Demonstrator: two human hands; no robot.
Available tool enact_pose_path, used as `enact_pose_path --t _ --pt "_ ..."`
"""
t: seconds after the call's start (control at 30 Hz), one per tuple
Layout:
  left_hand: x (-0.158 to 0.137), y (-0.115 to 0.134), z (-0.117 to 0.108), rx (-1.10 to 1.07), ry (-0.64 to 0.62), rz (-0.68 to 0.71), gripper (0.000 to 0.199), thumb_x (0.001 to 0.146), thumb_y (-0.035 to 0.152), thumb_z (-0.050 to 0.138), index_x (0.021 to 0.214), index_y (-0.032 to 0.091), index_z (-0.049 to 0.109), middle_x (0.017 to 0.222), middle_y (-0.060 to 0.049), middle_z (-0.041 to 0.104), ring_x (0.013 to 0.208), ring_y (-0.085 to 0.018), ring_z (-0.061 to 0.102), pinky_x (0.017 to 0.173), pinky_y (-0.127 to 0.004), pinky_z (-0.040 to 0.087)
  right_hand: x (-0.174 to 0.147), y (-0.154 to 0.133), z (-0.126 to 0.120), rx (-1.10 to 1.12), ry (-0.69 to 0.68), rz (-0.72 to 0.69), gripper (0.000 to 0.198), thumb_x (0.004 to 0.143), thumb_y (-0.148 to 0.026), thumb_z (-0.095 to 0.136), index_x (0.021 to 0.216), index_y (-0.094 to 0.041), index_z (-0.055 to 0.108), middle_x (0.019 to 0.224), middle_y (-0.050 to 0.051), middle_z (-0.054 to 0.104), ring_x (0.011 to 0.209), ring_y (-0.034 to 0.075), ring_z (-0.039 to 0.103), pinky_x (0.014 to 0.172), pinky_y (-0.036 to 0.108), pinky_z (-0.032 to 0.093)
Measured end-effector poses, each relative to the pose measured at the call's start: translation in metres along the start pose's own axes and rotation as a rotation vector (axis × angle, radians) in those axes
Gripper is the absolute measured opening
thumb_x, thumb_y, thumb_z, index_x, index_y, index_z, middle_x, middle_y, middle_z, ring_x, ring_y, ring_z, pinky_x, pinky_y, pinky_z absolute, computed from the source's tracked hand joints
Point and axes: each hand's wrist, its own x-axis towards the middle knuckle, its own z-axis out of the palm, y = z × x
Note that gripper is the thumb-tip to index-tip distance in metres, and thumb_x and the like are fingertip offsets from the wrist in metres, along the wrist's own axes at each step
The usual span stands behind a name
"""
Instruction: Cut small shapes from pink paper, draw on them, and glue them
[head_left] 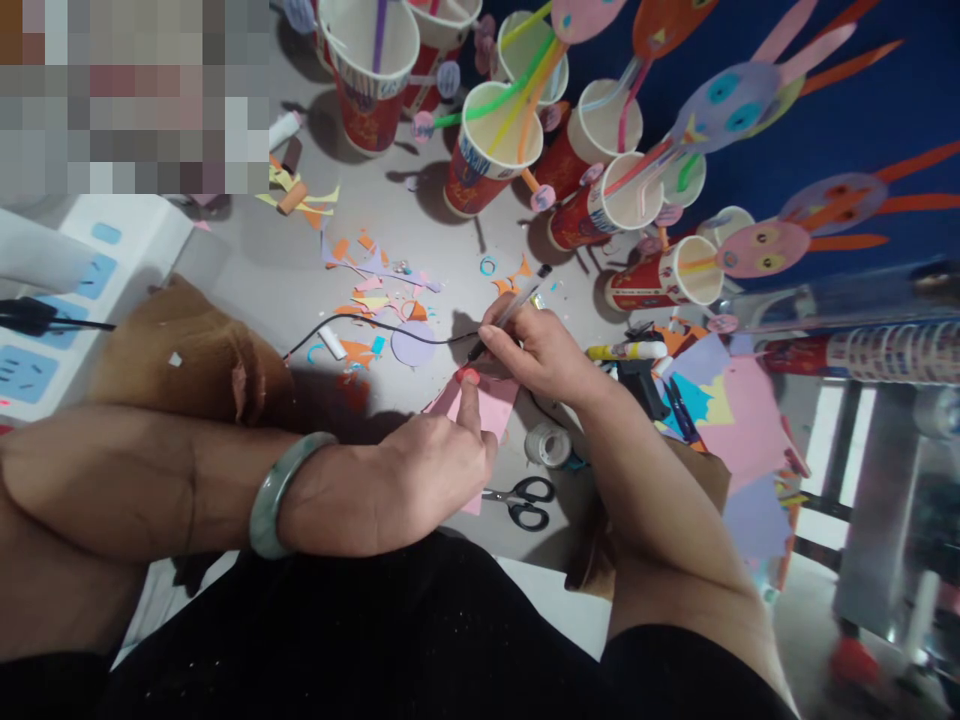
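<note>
A black-tipped pen (530, 290) with a clear barrel is gripped in my right hand (544, 352). Its tip points down beside a small red disc (470, 375) at the upper edge of a pink paper sheet (501, 400). With its index finger stretched out, my left hand (427, 470) presses the disc onto the sheet; the other fingers are curled and partly hidden. Black-handled scissors (529, 502) lie just right of the left hand, blades partly covered. Above them sits a roll of clear tape (549, 445). A purple paper oval (413, 344) rests left of the pen.
Paper cups (375, 110) with straws and paper animal heads (731, 105) fill the back and right. Paper scraps (367, 300) litter the middle, crossed by a black cable (352, 317). A power strip (97, 270) is at left, coloured paper (742, 410) at right.
</note>
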Motion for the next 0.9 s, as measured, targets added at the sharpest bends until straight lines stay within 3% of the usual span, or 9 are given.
enact_pose_path --t 0.27,0.47,0.7,0.9 --pt "-0.001 0.001 -0.001 0.059 0.042 0.028 0.043 0.087 0.0 0.042 0.114 0.007 0.075 0.144 -0.033 0.054 0.064 -0.026 0.076 0.044 -0.029 0.051 -0.023 -0.003 0.012 0.128 0.171 0.115 0.034 0.1 -0.055 0.052 0.088 -0.023 0.056 0.067 -0.002 0.063 0.056 0.014 0.062 0.054 0.028 0.047" --pt "0.002 0.0 -0.008 0.097 -0.094 0.025 0.039 0.091 0.005 0.046 0.119 0.007 0.073 0.145 -0.037 0.051 0.062 -0.025 0.076 0.045 -0.028 0.053 -0.036 -0.009 0.021 0.096 0.292 0.132 0.036 0.099 -0.053 0.054 0.085 -0.021 0.06 0.069 0.0 0.066 0.054 0.013 0.06 0.054 0.028 0.047" --pt "-0.001 -0.004 0.011 0.154 0.093 0.045 0.041 0.092 0.008 0.047 0.127 0.007 0.068 0.139 -0.037 0.058 0.061 -0.023 0.075 0.047 -0.029 0.054 -0.046 -0.015 0.03 0.019 0.403 0.141 0.03 0.098 -0.046 0.055 0.082 -0.022 0.059 0.069 0.0 0.062 0.058 0.014 0.059 0.056 0.029 0.046" --pt "-0.008 -0.017 0.001 0.242 0.169 0.206 0.047 0.089 0.002 0.042 0.131 0.003 0.062 0.126 -0.031 0.069 0.057 -0.017 0.068 0.054 -0.029 0.054 -0.058 -0.019 0.039 -0.045 0.492 0.158 0.023 0.097 -0.039 0.057 0.081 -0.024 0.057 0.067 -0.001 0.059 0.06 0.015 0.056 0.057 0.03 0.044"
